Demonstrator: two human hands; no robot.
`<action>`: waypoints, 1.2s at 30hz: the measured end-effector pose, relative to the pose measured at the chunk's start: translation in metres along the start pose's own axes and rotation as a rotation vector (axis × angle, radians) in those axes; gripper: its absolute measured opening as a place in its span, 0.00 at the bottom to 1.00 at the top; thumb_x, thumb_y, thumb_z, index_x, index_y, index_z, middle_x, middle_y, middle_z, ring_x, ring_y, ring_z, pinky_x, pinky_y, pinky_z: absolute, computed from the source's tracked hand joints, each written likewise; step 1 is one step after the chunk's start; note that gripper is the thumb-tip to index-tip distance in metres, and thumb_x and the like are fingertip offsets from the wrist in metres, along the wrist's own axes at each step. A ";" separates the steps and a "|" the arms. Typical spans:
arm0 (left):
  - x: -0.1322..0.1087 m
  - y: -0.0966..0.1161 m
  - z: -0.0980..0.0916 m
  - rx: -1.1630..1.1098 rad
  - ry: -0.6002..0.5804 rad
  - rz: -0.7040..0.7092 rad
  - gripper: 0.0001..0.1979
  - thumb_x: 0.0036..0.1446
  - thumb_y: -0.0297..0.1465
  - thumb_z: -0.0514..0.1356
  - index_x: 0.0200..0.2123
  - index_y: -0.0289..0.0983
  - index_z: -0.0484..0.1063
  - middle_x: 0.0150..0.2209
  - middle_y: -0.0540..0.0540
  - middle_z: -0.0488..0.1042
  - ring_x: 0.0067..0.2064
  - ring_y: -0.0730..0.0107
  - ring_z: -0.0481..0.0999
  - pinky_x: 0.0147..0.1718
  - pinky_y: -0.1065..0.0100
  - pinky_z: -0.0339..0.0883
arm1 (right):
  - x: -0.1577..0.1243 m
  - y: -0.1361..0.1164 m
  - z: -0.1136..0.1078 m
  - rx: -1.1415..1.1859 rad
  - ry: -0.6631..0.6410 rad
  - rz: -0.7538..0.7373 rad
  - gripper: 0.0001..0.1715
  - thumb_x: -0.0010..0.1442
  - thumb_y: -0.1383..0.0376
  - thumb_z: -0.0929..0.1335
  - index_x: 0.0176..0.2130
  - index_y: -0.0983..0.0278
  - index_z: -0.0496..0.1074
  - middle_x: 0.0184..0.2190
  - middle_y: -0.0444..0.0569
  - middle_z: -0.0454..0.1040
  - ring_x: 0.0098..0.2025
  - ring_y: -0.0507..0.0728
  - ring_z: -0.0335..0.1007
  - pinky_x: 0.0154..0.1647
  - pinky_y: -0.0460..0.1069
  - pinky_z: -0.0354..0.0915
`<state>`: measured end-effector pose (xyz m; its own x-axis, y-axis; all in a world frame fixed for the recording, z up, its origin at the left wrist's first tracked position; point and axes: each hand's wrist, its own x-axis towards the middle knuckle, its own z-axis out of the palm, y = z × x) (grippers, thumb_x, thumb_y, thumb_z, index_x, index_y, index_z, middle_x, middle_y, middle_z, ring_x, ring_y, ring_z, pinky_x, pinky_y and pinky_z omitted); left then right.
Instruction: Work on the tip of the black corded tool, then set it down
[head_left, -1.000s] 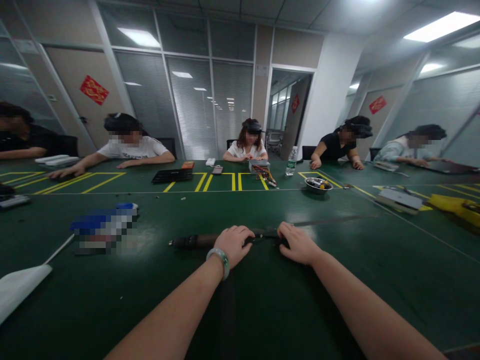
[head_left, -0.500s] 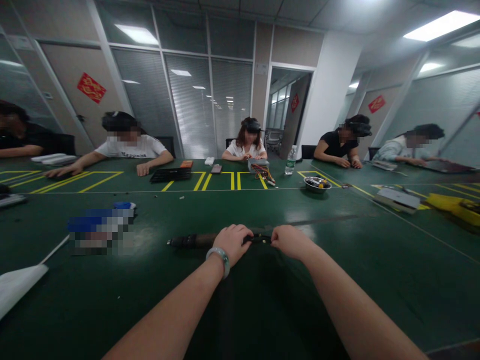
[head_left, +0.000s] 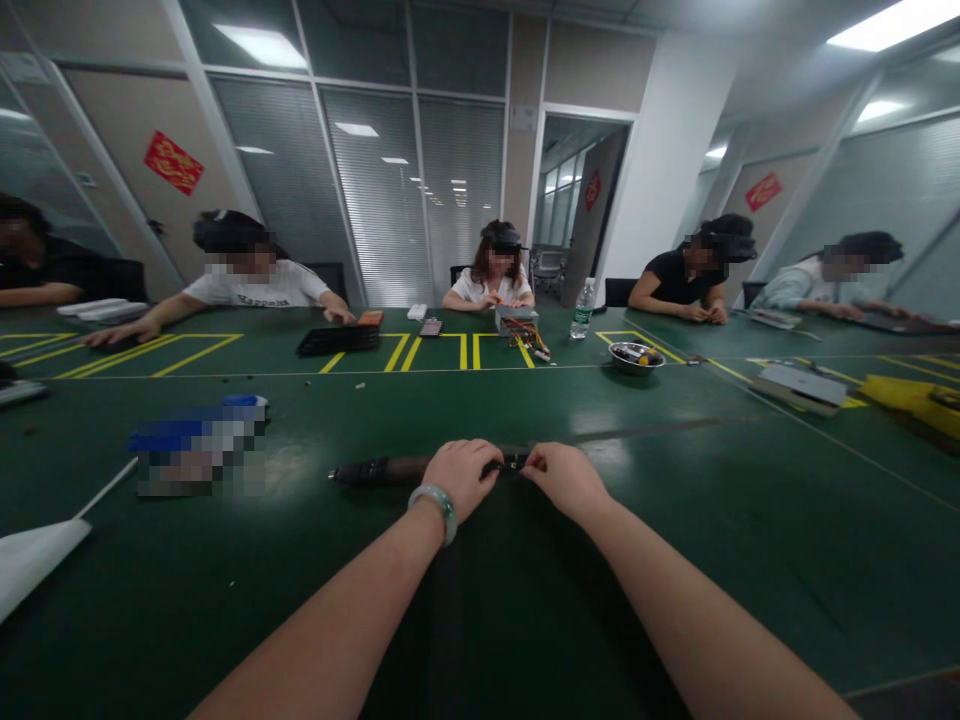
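A long dark cylindrical tool that looks like an electric screwdriver (head_left: 375, 470) lies across the green table, its narrow metal tip pointing left. My left hand (head_left: 461, 475), with a pale bangle at the wrist, is wrapped over the tool's body right of the middle. Close by on the right, my right hand (head_left: 562, 478) has thumb and fingers pinched at the tool's right end. Small light and brassy bits show in the dark part between the two hands. Whatever the right fingertips pinch is too small and dark to make out.
Left of the tool lies a blurred blue-and-white item (head_left: 195, 445), with a white sheet-like object (head_left: 37, 560) nearer the edge. Across the table are a metal bowl (head_left: 635, 358), a water bottle (head_left: 582, 308), a power supply with wires (head_left: 517, 322) and several co-workers.
My right hand has moved slightly left, closer to my left hand, and its fingers have shifted. The view has tilted a little. Across the table, a co-worker's hand has reached to an orange item.
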<state>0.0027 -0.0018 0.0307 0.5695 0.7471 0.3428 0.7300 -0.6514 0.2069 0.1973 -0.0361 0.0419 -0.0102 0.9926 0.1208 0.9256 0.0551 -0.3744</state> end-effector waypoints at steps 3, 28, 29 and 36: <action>0.000 0.001 0.003 0.010 0.026 0.033 0.08 0.56 0.30 0.58 0.40 0.44 0.71 0.43 0.51 0.73 0.46 0.65 0.70 0.54 0.56 0.54 | 0.000 -0.001 0.000 -0.017 0.021 -0.040 0.05 0.55 0.61 0.69 0.33 0.59 0.74 0.32 0.43 0.74 0.31 0.51 0.67 0.30 0.45 0.55; -0.009 0.004 -0.008 -0.027 -0.048 0.066 0.06 0.55 0.36 0.60 0.36 0.42 0.71 0.38 0.51 0.74 0.40 0.66 0.70 0.38 0.64 0.63 | -0.007 -0.006 -0.006 0.063 -0.091 -0.188 0.06 0.53 0.60 0.69 0.32 0.59 0.74 0.27 0.41 0.73 0.28 0.49 0.66 0.27 0.44 0.53; -0.010 0.004 -0.009 -0.030 -0.049 0.064 0.06 0.55 0.36 0.60 0.36 0.42 0.71 0.38 0.51 0.74 0.40 0.66 0.70 0.39 0.64 0.63 | -0.006 -0.005 -0.006 0.081 -0.091 -0.191 0.07 0.53 0.59 0.69 0.32 0.59 0.74 0.27 0.40 0.73 0.28 0.49 0.66 0.26 0.44 0.54; -0.010 0.002 -0.007 -0.058 -0.051 0.044 0.06 0.55 0.36 0.60 0.36 0.43 0.72 0.38 0.51 0.73 0.41 0.66 0.70 0.41 0.64 0.63 | -0.006 -0.003 -0.001 0.203 -0.138 -0.175 0.09 0.54 0.58 0.69 0.32 0.60 0.75 0.28 0.42 0.74 0.28 0.50 0.67 0.27 0.44 0.56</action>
<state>-0.0041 -0.0112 0.0341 0.6203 0.7223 0.3058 0.6816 -0.6893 0.2455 0.1951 -0.0421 0.0431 -0.2272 0.9706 0.0792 0.8109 0.2336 -0.5366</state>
